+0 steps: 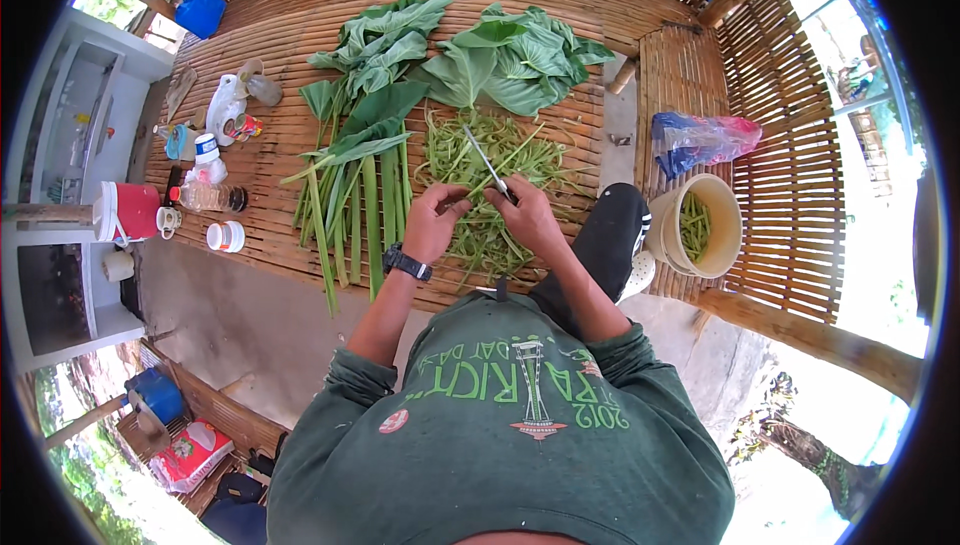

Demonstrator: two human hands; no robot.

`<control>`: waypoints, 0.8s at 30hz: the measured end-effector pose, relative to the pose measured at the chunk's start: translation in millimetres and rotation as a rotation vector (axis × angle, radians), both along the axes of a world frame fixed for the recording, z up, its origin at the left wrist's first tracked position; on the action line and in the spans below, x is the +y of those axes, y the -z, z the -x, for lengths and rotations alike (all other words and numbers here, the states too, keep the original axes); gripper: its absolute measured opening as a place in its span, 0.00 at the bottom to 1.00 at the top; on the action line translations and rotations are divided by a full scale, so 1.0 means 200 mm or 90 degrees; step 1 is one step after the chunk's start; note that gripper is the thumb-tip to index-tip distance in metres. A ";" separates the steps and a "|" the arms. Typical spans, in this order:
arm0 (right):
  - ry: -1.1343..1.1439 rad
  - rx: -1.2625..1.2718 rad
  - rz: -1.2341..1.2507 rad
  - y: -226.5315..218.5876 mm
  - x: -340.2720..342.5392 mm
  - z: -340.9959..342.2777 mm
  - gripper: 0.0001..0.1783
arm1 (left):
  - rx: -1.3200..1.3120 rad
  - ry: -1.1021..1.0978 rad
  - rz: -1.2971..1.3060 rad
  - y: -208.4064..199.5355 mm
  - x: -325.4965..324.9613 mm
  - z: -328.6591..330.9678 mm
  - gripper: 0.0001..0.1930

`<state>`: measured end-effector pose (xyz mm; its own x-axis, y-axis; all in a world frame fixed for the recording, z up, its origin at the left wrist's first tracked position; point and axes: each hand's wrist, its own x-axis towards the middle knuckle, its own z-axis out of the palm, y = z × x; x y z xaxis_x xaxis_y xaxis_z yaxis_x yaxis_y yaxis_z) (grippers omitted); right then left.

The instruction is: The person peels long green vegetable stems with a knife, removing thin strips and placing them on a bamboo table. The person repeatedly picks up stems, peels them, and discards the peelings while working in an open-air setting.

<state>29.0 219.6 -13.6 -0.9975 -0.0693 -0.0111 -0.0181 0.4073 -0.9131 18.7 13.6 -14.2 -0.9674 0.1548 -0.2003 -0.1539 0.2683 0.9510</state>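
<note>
My right hand (527,215) is closed round the dark handle of a knife (483,156), whose narrow blade slants up and left over a pile of green peelings (455,150). Close by on the left, my left hand (436,222) has its fingers pinched at the end of a thin green stalk (514,156), which runs up and right past the blade. A bunch of long green leaf stalks (370,210) lies beside my left hand. Large green leaves (510,57) spread across the far side of the bamboo table (285,75).
A cream bucket (735,220) holding cut green stalks stands at the right, near my bent knee. A crumpled plastic bag (705,137) lies on the bench behind it. At the left are a bottle (208,196), a white-lidded jar (226,236) and a red jug (130,212).
</note>
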 end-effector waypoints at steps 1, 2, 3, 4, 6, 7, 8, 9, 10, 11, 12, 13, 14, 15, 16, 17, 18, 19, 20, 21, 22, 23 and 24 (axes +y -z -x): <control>0.015 -0.042 0.062 0.01 -0.01 0.00 0.12 | -0.065 -0.017 -0.023 -0.01 0.01 -0.01 0.11; 0.025 -0.083 0.129 0.03 -0.04 0.00 0.12 | -0.101 -0.055 -0.135 0.03 0.02 -0.02 0.11; 0.035 -0.125 0.195 0.04 -0.06 0.00 0.13 | -0.136 -0.092 -0.247 0.11 0.02 -0.03 0.12; 0.034 -0.120 0.177 0.04 -0.06 0.01 0.13 | -0.172 -0.127 -0.362 0.14 0.03 -0.03 0.13; 0.030 -0.110 0.141 0.02 -0.07 0.01 0.14 | -0.199 -0.140 -0.463 0.18 0.01 -0.03 0.13; 0.023 -0.100 0.129 0.01 -0.07 0.01 0.14 | -0.214 -0.144 -0.515 0.18 0.01 -0.03 0.13; 0.015 -0.090 0.117 0.00 -0.08 0.02 0.14 | -0.213 -0.140 -0.493 0.17 0.00 -0.02 0.13; 0.007 -0.080 0.105 0.00 -0.08 0.02 0.14 | -0.211 -0.136 -0.472 0.17 -0.01 -0.01 0.12; 0.015 -0.085 0.121 0.00 -0.09 0.02 0.14 | -0.210 -0.132 -0.452 0.16 -0.01 0.00 0.12; 0.022 -0.090 0.136 0.00 -0.11 0.02 0.14 | -0.214 -0.144 -0.479 0.14 -0.01 0.01 0.12; 0.030 -0.095 0.152 0.00 -0.12 0.02 0.14 | -0.218 -0.156 -0.506 0.13 -0.01 0.02 0.12; 0.019 -0.083 0.140 0.00 -0.13 0.03 0.14 | -0.221 -0.169 -0.531 0.11 -0.01 0.03 0.12; 0.008 -0.072 0.127 -0.01 -0.13 0.03 0.14 | -0.213 -0.168 -0.557 0.09 -0.02 0.05 0.12; -0.003 -0.060 0.115 -0.01 -0.14 0.04 0.14 | -0.205 -0.168 -0.583 0.07 -0.03 0.06 0.11; -0.012 -0.047 0.110 0.01 -0.15 0.04 0.14 | -0.198 -0.166 -0.608 0.05 -0.04 0.08 0.11; -0.021 -0.034 0.104 0.04 -0.16 0.03 0.14 | -0.182 -0.177 -0.612 0.04 -0.07 0.11 0.11; -0.030 -0.021 0.099 0.06 -0.16 0.03 0.14 | -0.166 -0.189 -0.616 0.03 -0.12 0.15 0.11; -0.033 -0.051 0.092 0.06 -0.16 0.03 0.13 | -0.149 -0.202 -0.619 0.02 -0.17 0.18 0.11; -0.037 -0.081 0.083 0.06 -0.16 0.02 0.13 | -0.141 -0.207 -0.600 0.00 -0.20 0.21 0.10; -0.041 -0.111 0.074 0.07 -0.15 0.01 0.12 | -0.133 -0.212 -0.582 -0.02 -0.22 0.23 0.09; -0.047 -0.085 0.074 0.07 -0.16 0.01 0.12 | -0.123 -0.217 -0.561 -0.03 -0.25 0.26 0.09; -0.053 -0.058 0.075 0.07 -0.16 0.01 0.13 | -0.101 -0.243 -0.576 -0.04 -0.28 0.28 0.08; -0.058 -0.032 0.076 0.07 -0.17 0.01 0.13 | -0.079 -0.270 -0.592 -0.05 -0.32 0.31 0.07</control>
<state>27.2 185.9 -27.2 -0.9854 -0.1637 -0.0466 -0.0038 0.2952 -0.9554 -42.5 -49.7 -4.3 -0.9594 -0.0494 -0.2776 -0.1759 -0.6646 0.7262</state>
